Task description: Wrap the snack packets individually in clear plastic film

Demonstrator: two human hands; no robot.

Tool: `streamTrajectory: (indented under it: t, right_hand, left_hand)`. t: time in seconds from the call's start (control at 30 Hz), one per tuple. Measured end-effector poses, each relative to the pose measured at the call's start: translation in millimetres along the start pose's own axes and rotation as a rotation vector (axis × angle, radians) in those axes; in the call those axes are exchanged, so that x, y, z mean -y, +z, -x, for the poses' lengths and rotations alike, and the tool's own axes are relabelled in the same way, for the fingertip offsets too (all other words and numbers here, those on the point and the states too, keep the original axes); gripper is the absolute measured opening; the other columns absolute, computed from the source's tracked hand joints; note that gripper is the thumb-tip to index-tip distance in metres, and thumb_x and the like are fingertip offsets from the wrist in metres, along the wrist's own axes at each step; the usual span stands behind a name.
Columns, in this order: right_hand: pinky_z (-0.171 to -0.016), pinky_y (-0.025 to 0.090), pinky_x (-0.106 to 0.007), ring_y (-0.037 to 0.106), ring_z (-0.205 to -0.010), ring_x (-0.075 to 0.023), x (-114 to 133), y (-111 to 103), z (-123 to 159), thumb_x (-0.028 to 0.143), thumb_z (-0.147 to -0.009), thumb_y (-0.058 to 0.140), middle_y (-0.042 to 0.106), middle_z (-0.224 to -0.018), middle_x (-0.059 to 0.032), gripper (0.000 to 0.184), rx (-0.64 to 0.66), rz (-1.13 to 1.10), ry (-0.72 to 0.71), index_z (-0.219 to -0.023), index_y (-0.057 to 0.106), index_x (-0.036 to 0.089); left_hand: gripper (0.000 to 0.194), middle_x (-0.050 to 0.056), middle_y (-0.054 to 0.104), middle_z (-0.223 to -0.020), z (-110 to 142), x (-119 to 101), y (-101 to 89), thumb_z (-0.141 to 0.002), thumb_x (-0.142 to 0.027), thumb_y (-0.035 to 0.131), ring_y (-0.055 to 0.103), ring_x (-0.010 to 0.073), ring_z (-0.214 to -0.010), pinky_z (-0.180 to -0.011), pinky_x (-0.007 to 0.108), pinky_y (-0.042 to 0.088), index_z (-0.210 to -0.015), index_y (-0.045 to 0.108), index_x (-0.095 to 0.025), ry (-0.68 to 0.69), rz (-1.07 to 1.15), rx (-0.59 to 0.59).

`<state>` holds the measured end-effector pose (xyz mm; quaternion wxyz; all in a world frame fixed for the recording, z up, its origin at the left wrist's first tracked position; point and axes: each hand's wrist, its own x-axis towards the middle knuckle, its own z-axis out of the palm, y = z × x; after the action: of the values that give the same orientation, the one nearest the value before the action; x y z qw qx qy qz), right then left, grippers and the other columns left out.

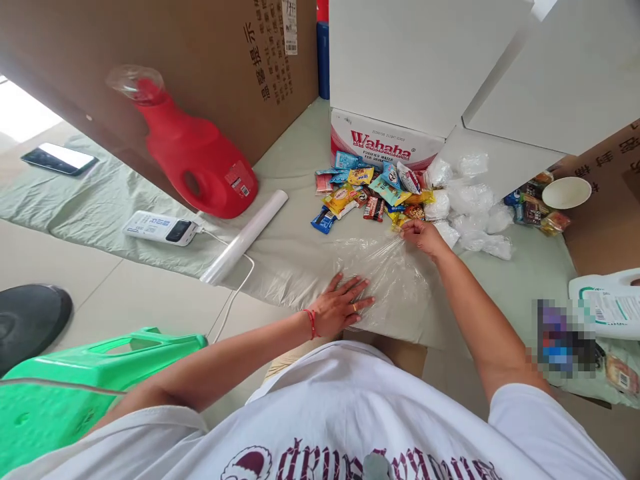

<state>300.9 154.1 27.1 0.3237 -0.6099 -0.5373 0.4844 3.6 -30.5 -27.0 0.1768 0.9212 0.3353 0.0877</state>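
Note:
A sheet of clear plastic film lies spread over the cloth-covered surface in front of me. My left hand rests on its near left part with the fingers spread. At the far edge my right hand has its fingers closed, pinching the film, which is drawn into creases there. Just beyond that hand is a pile of small wrapped snacks in blue, yellow and red packets. Several clear plastic-wrapped bundles are heaped to its right. A white roll of film lies at the left.
A red jug stands beside a brown carton. A power bank with a white cable and a phone lie left. Behind the snacks is a Wahaha box. A paper cup and green stool flank me.

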Motion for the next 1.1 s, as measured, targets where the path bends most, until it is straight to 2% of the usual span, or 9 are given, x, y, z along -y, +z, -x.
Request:
streamTrajectory:
  t: [0.13, 0.27, 0.43, 0.5, 0.6, 0.8, 0.93, 1.03, 1.1]
  right_hand:
    - [-0.057, 0.038, -0.026, 0.048, -0.056, -0.0118, -14, -2, 13, 0.042, -0.079, 0.075, 0.071, -0.077, -0.0028, 0.026, -0.005, 0.178, 0.003, -0.093, 0.071, 0.02]
    - [-0.066, 0.042, -0.028, 0.056, -0.067, -0.0157, -34, -5, 41, 0.031, -0.067, 0.086, 0.07, -0.078, -0.0041, 0.022, 0.006, 0.337, -0.01, -0.08, 0.072, 0.019]
    - [-0.069, 0.041, -0.027, 0.056, -0.072, -0.0157, -44, 14, 69, 0.025, -0.073, 0.075, 0.069, -0.085, -0.0033, 0.014, 0.049, 0.554, -0.153, -0.087, 0.073, 0.022]
    - [-0.068, 0.041, -0.026, 0.057, -0.07, -0.0151, -44, 20, 74, 0.025, -0.077, 0.066, 0.068, -0.078, -0.0022, 0.007, 0.082, 0.539, -0.154, -0.082, 0.07, 0.021]
    - [-0.065, 0.042, -0.025, 0.056, -0.066, -0.0144, -46, 19, 82, 0.035, -0.083, 0.061, 0.067, -0.075, -0.0017, 0.017, 0.059, 0.437, -0.129, -0.083, 0.069, 0.021]
    - [-0.063, 0.042, -0.027, 0.051, -0.066, -0.0142, -72, -12, 133, 0.057, -0.078, 0.072, 0.065, -0.076, -0.0011, 0.038, -0.234, 0.096, 0.003, -0.086, 0.07, 0.02]
    - [-0.064, 0.044, -0.029, 0.055, -0.067, -0.0168, -77, -35, 151, 0.064, -0.087, 0.062, 0.065, -0.075, -0.0021, 0.045, -0.098, 0.263, 0.029, -0.088, 0.072, 0.021]
    - [-0.074, 0.05, -0.038, 0.06, -0.074, -0.0219, -61, -40, 131, 0.059, -0.098, 0.048, 0.07, -0.083, -0.0082, 0.048, -0.204, 0.553, -0.118, -0.096, 0.072, 0.017]
    - [-0.089, 0.052, -0.045, 0.064, -0.092, -0.027, -46, -28, 111, 0.051, -0.102, 0.044, 0.073, -0.099, -0.0147, 0.047, -0.26, 0.672, -0.258, -0.106, 0.073, 0.015]
  left_hand:
    - [0.056, 0.011, 0.03, -0.172, 17, 6, -3.0, -0.106, -0.046, 0.046, 0.033, 0.033, -0.158, -0.128, 0.065, 0.012, -0.161, 0.041, -0.036, -0.011, -0.005, -0.02]
    - [0.051, 0.015, 0.044, -0.165, 18, -3, -13.5, -0.106, -0.041, 0.043, 0.043, 0.0324, -0.151, -0.125, 0.059, 0.025, -0.154, 0.053, -0.026, -0.066, 0.013, -0.142]
    - [0.042, 0.015, 0.072, -0.132, -24, -9, -39.1, -0.107, -0.036, 0.038, 0.057, 0.0319, -0.135, -0.114, 0.052, 0.039, -0.114, 0.076, -0.018, -0.354, -0.001, -0.364]
    - [0.045, 0.015, 0.069, -0.137, -48, -4, -40.6, -0.107, -0.037, 0.036, 0.054, 0.0308, -0.139, -0.117, 0.051, 0.037, -0.122, 0.074, -0.018, -0.413, -0.021, -0.347]
    - [0.052, 0.014, 0.05, -0.161, -72, 9, -29.1, -0.108, -0.039, 0.034, 0.04, 0.0325, -0.153, -0.126, 0.059, 0.025, -0.148, 0.059, -0.019, -0.505, -0.108, -0.243]
    - [0.067, 0.016, 0.029, -0.172, -63, 17, -6.1, -0.107, -0.048, 0.027, 0.028, 0.034, -0.16, -0.128, 0.068, 0.011, -0.164, 0.035, -0.013, -0.579, -0.207, -0.147]
    - [0.069, 0.016, 0.028, -0.172, -60, 15, -6.9, -0.107, -0.048, 0.027, 0.028, 0.0355, -0.16, -0.128, 0.069, 0.013, -0.165, 0.034, -0.011, -0.578, -0.201, -0.138]
    - [0.069, 0.017, 0.028, -0.171, -61, 15, -6.1, -0.107, -0.048, 0.026, 0.028, 0.0352, -0.16, -0.127, 0.07, 0.012, -0.164, 0.035, -0.01, -0.572, -0.199, -0.147]
    - [0.068, 0.017, 0.03, -0.171, -62, 15, -4.9, -0.107, -0.048, 0.027, 0.029, 0.035, -0.159, -0.128, 0.07, 0.012, -0.164, 0.036, -0.01, -0.572, -0.198, -0.158]
